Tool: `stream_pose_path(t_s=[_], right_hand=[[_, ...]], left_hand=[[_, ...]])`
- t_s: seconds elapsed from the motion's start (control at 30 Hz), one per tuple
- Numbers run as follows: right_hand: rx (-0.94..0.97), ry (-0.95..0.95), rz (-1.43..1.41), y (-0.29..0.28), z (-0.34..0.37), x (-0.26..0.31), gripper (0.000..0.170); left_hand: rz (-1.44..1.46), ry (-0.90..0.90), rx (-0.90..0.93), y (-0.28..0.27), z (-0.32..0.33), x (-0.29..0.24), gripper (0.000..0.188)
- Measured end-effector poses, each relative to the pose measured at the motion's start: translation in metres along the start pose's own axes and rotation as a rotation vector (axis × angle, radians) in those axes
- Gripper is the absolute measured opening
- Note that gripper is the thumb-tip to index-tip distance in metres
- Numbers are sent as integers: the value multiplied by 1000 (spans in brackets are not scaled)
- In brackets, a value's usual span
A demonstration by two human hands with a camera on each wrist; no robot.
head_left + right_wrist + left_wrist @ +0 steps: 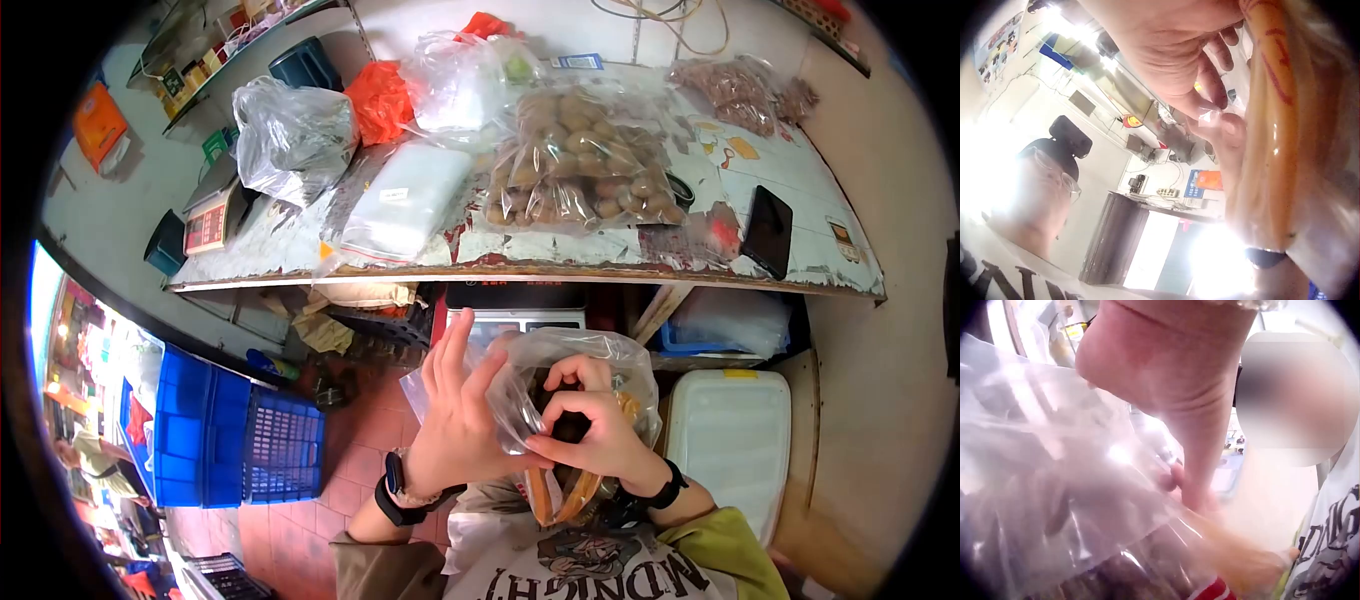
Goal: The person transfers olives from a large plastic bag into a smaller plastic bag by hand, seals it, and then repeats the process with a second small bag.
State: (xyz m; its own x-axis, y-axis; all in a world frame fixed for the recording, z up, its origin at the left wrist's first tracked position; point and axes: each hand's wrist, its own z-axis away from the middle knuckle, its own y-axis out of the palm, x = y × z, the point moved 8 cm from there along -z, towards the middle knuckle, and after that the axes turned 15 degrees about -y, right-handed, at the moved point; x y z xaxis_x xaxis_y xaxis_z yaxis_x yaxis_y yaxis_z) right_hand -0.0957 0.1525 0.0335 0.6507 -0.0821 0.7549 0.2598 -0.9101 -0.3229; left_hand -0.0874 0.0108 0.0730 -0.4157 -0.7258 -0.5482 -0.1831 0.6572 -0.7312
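A clear plastic bag point(628, 352) stands in front of the person's chest, with dark contents inside and an orange-brown band point(543, 498) along its near side. My left hand point(462, 415) is at the bag's left side, its fingers straight and spread, its thumb reaching across the near rim. Thumb and curled forefinger of my right hand point(597, 435) pinch the bag's rim beside the left thumb. The right wrist view shows the band point(1279, 125) close up, with red marks. In the left wrist view the cloudy plastic point(1041, 469) covers much of the lower left.
A scale point(515, 318) sits beyond the bag, beneath the worktable point(420, 270). On the tabletop lie bags of round brown produce point(570, 150), flat plastic bags point(410, 200) and a phone point(768, 232). Blue crates point(285, 445) stand left; a white lidded box point(728, 440) stands right.
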Motion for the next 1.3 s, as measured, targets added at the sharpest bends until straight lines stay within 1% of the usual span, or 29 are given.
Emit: stream_pose_path(t_s=[0.03,0.1,0.13,0.2,0.23,0.3,0.33,0.37,0.43,0.47,0.5,0.57,0.63,0.7,0.73,0.8,0.83,0.87,0.9,0.93,0.97,1.0,1.03,1.07,1.1,1.13,1.17,1.23,1.3], right_hand=[[3,4,2,-1,-1,-1,20],[-14,10,-10,-2,1,-5,20],[-38,17,-23,-3,2,-7,20],[-41,37,-39,-2,2,-8,19],[-48,52,-48,-3,2,-9,19],[-58,63,-54,-3,2,-10,19],[-68,73,-57,-3,3,-11,18],[-68,78,-56,-3,3,-12,18],[-46,37,-36,-2,1,-9,19],[-42,41,-37,-1,1,-9,19],[-38,50,-32,-1,1,-10,20],[-32,60,-29,1,1,-10,22],[-26,50,-3,2,1,-8,22],[-27,40,7,3,0,-6,22],[-30,36,24,2,0,-5,22],[-8,28,21,2,3,-8,20],[13,19,17,3,4,-9,21],[15,21,17,2,5,-10,21],[-34,35,-117,0,6,-12,26],[-83,49,-251,-1,7,-14,35],[-83,49,-251,1,7,-14,35],[-116,-66,-354,1,6,-5,49],[-149,-183,-457,0,6,3,62],[-38,-230,-387,6,10,4,71],[-39,-229,-389,5,9,5,71],[16,-215,-373,9,7,7,72],[72,-202,-355,14,6,9,73],[54,-162,-418,14,7,5,70],[127,-271,-515,16,9,9,60]], left_hand=[[0,-2,-5,0,-2,-1,119],[59,-84,42,2,-3,2,107],[59,-90,43,0,-4,1,107],[9,-87,80,-2,-5,-3,80],[9,-90,82,-6,-4,-3,80],[-188,10,22,-18,1,-7,56],[-209,41,-48,-26,4,-12,38],[-205,40,-44,-28,8,-10,38],[-450,321,-111,-28,24,-25,31],[-443,401,-73,-28,25,-31,19],[-442,397,-71,-35,21,-35,19],[-423,442,290,-23,22,-40,13],[-357,423,302,-27,16,-48,10],[-438,465,363,-28,12,-57,13],[-438,464,363,-28,12,-59,13],[-457,565,290,-29,14,-68,14],[-454,564,290,-28,12,-68,14],[-429,558,359,-24,11,-66,13],[-404,551,428,-21,10,-63,14],[-403,550,428,-22,7,-61,14],[-307,493,452,-25,0,-55,13],[-210,436,475,-29,-6,-50,13],[-210,436,476,-31,-10,-47,13],[-71,331,525,-34,-18,-41,10],[69,225,571,-36,-24,-34,8],[169,157,647,-33,-26,-26,7],[168,156,647,-33,-26,-24,7],[265,40,789,-24,-22,-15,10],[324,53,842,-17,-20,-11,10]])
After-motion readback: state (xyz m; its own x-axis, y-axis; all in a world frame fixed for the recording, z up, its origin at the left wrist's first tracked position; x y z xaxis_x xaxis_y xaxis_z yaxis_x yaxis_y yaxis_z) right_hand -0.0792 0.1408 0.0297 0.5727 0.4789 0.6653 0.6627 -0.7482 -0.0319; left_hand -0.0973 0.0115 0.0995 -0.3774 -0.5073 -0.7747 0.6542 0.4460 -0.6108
